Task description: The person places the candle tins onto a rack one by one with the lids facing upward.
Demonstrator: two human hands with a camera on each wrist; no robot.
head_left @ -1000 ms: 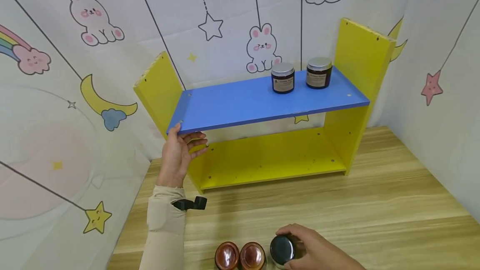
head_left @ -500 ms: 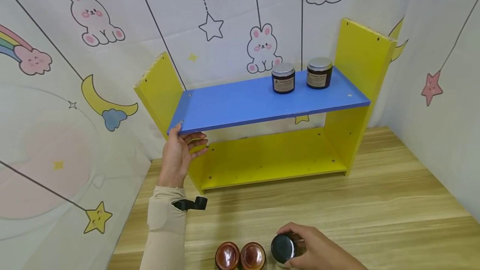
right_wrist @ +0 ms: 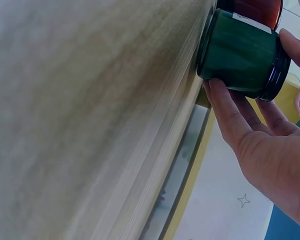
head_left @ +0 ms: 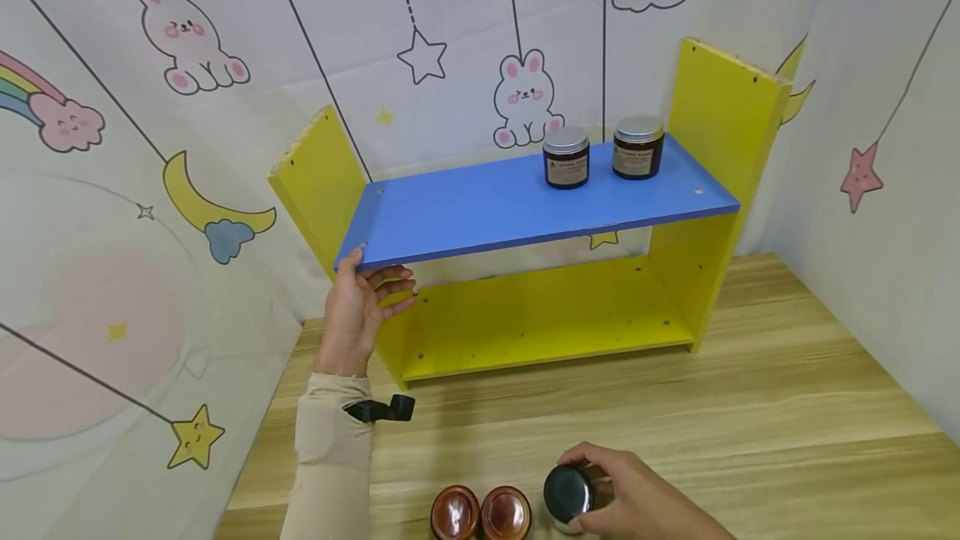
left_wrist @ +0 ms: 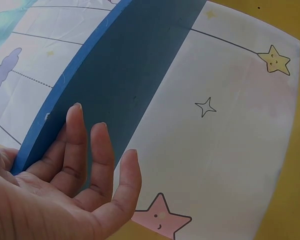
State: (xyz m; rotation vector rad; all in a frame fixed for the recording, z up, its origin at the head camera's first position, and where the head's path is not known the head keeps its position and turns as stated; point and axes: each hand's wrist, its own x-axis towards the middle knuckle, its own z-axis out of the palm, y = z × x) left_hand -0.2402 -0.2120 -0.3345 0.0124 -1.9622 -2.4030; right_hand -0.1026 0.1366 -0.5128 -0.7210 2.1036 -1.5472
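Observation:
A blue shelf board [head_left: 465, 211] spans between two yellow side panels. My left hand [head_left: 354, 315] holds its front left corner, thumb on top and fingers beneath; in the left wrist view the loosely bent fingers [left_wrist: 102, 155] lie under the board. Low in the head view, my right hand [head_left: 622, 486] grips a dark green glass jar [head_left: 567, 493] with a black lid. The right wrist view shows thumb at the lid and fingers along the jar's side [right_wrist: 240, 55]. Its base is at or very near the table; contact is hard to judge.
Two reddish-brown jars [head_left: 454, 512] stand side by side, left of the green one. Two dark jars with silver lids [head_left: 566, 158] sit on the blue board towards its right end. Below is a yellow bottom shelf [head_left: 540, 315]. Printed fabric walls enclose the wooden table [head_left: 795, 390].
My right hand and the green jar have shifted very slightly to the right and up in the head view. My left hand keeps its place on the board.

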